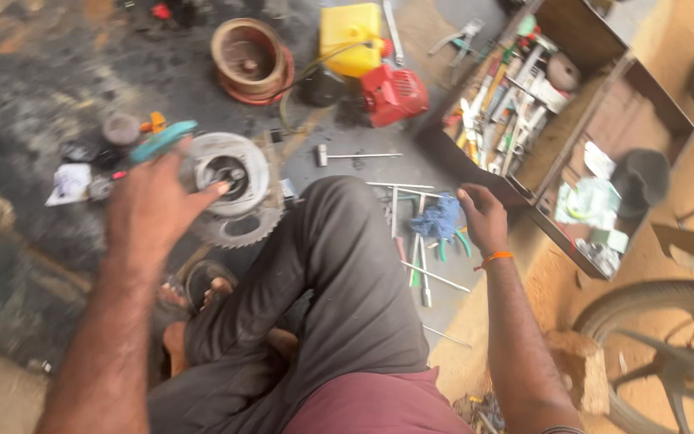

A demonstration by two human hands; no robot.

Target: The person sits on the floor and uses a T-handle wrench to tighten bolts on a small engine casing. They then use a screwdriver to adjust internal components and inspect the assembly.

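We see the left hand (154, 201) raised at the left centre of the frame, and it grips a tool with a teal handle (162, 141) between the fingers; the handle points to the upper right. Just beyond this hand, on the dark floor, lies a round metal housing (230, 173), and under it a toothed saw blade (238, 229) shows. The right hand (482, 217) is at the right centre, with the fingers loosely bent, and it holds nothing; an orange band (496, 257) is around its wrist. Just to the left of it a blue rag (439, 217) lies over several long metal tools (419, 257). In the upper right an open toolbox (524, 104) stands, full of tools. A yellow container (351, 36) and a red engine part (395, 92) are at the top centre.
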